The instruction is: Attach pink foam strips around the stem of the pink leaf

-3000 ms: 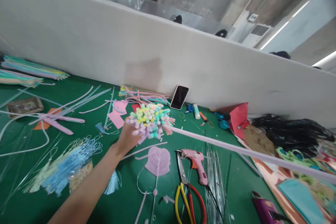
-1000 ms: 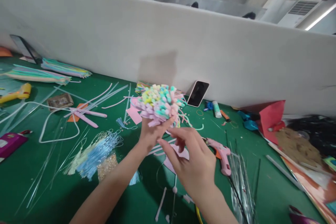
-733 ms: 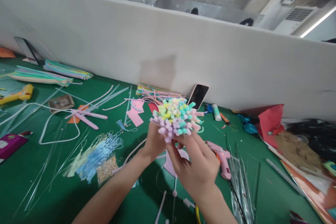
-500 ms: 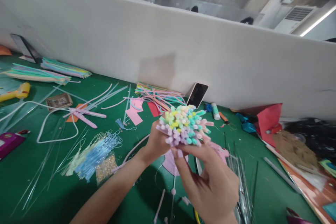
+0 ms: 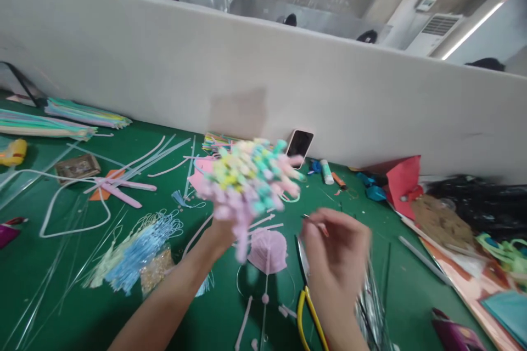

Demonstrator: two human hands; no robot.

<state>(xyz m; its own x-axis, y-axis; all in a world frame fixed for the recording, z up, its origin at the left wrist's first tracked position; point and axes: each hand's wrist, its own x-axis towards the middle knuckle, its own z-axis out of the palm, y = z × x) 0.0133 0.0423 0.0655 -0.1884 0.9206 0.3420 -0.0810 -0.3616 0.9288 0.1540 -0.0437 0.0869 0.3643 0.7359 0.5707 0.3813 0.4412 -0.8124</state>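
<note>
My left hand [image 5: 224, 230] is wrapped around a thick bundle of pastel pipe cleaners [image 5: 255, 175], its fuzzy ends toward me and blurred. One lilac stem sticks out below the rest. The fingers are mostly hidden behind the bundle. To the right and apart from it, my right hand [image 5: 340, 252] is curled and smeared by motion, thumb against fingers; a tiny dark tip shows there, too small to name. Scissors-like cutters with yellow handles [image 5: 302, 312] lie beside and partly under this hand. Below the bundle lies a lilac fan-shaped pipe-cleaner piece [image 5: 267, 251] on a thin stem.
Blue tassels [image 5: 142, 255] and a bag of gold beads [image 5: 157, 271] lie left. More pipe cleaners [image 5: 84, 115] rest at the back left. A phone [image 5: 300, 145] leans on the white partition [image 5: 164, 66]. Silver strips [image 5: 373, 307] and red paper [image 5: 405, 189] lie right.
My right hand has come away from the bundle, down and right. My left hand has carried the bundle left, uncovering the lilac piece and the cutters. The view has shifted slightly right.
</note>
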